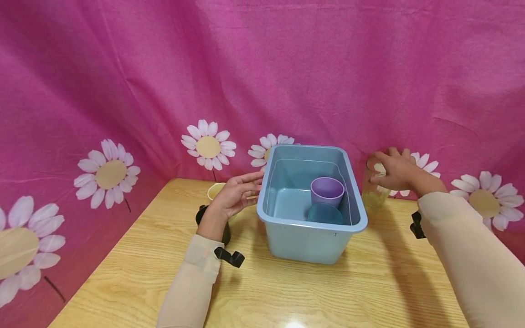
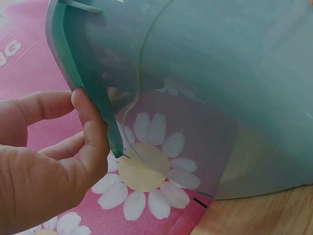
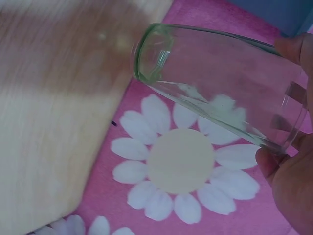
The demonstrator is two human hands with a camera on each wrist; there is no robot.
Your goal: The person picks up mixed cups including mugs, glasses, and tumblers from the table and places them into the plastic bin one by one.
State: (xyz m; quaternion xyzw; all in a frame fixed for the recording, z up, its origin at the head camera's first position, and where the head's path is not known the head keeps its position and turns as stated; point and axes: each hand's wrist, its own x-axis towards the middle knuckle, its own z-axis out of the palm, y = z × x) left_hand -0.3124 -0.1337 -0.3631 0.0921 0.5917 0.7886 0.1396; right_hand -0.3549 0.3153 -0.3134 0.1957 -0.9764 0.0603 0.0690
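Note:
A light blue plastic tub [image 1: 301, 241] stands on the table. Inside its right half are a purple cup [image 1: 327, 196] and a teal cup [image 1: 325, 214], the teal one nearer the front wall. My left hand [image 1: 238, 193] is at the tub's left side, fingers extended; in the left wrist view its fingertips [image 2: 83, 100] meet the rim [image 2: 73, 63]. To the tub's right, my right hand [image 1: 398, 172] grips a clear drinking glass [image 1: 376, 193] from above, thumb and fingers round its upper end. The glass body [image 3: 210, 73] looks empty in the right wrist view.
Partly hidden by my left forearm are a yellow cup [image 1: 215, 189] and a black cup [image 1: 226, 234]. The wooden table [image 1: 254, 296] ends at a pink cloth [image 1: 328, 68] with large white flowers, hanging close behind the tub and glass.

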